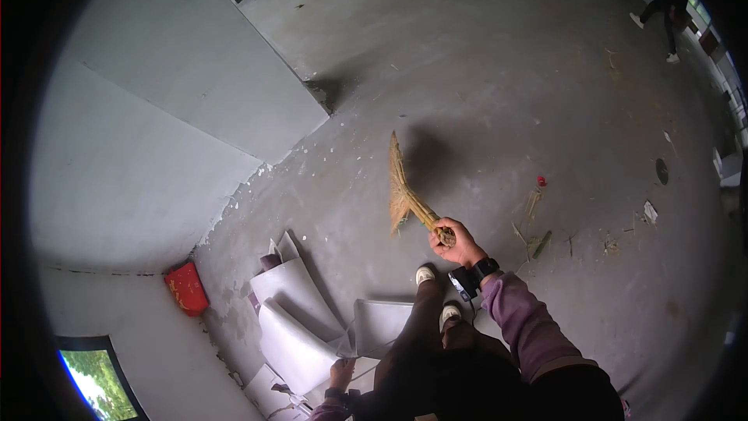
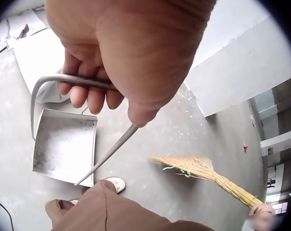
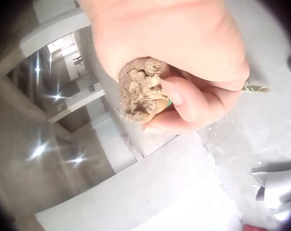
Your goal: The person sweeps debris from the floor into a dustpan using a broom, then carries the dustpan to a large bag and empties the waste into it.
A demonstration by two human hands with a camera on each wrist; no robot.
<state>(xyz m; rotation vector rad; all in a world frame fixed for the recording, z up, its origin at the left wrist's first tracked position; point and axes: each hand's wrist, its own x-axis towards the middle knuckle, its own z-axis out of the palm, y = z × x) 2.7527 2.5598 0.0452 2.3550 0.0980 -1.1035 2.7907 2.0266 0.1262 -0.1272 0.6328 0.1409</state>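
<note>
Left wrist view: left hand [image 2: 131, 53] grips dustpan handle [image 2: 54, 77], right hand [image 2: 263, 217] grips broom [image 2: 234, 188].

The yellow straw broom [image 1: 399, 196] is slanting in the air over the gray floor [image 1: 483, 70]. Its straw is spreading out flat like a fan, and bits of green string are showing on it. The shallow gray dustpan [image 2: 63, 144] is facing up, showing dark smudges inside. Its bent handle [image 2: 117, 146] is rising above it. Whether the pan is touching the floor is hard to tell.
</note>
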